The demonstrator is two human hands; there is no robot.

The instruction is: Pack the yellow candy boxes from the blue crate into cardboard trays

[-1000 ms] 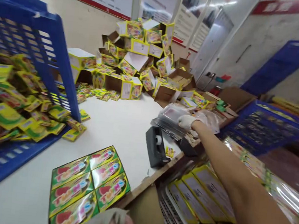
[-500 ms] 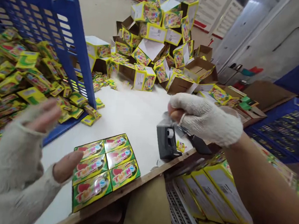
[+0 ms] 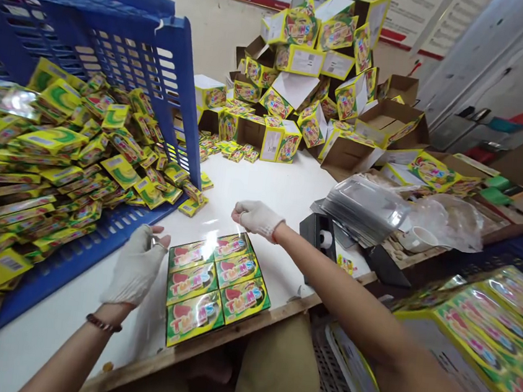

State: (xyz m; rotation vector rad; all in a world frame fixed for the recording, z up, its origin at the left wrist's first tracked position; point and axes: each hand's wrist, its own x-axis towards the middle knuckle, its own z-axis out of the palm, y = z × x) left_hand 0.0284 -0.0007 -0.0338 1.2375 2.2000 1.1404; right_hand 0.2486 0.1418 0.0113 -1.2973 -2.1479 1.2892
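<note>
Six green and yellow candy boxes [image 3: 196, 283] lie in two columns near the front edge of the white table [image 3: 290, 193]. A clear plastic sheet [image 3: 211, 235], visible mostly by its glare, spans above and around their far side. My right hand [image 3: 258, 218], in a fingerless white glove, pinches it beyond the boxes' far right corner. At their left side, my left hand [image 3: 138, 267], gloved alike, has its thumb and fingers closed near the sheet's left edge. The exact contact there is hard to see.
A blue crate [image 3: 185, 100] full of small candy boxes [image 3: 85, 140] stands left. Empty display cartons [image 3: 298, 69] pile up behind. Right of the boxes are a black tape dispenser [image 3: 317, 236], stacked clear plastic covers [image 3: 363, 207] and a white cup [image 3: 418, 239].
My right hand has come left from beside the tape dispenser to the boxes, uncovering the stacked covers. My left hand has closed and moved beside the boxes; the view has shifted.
</note>
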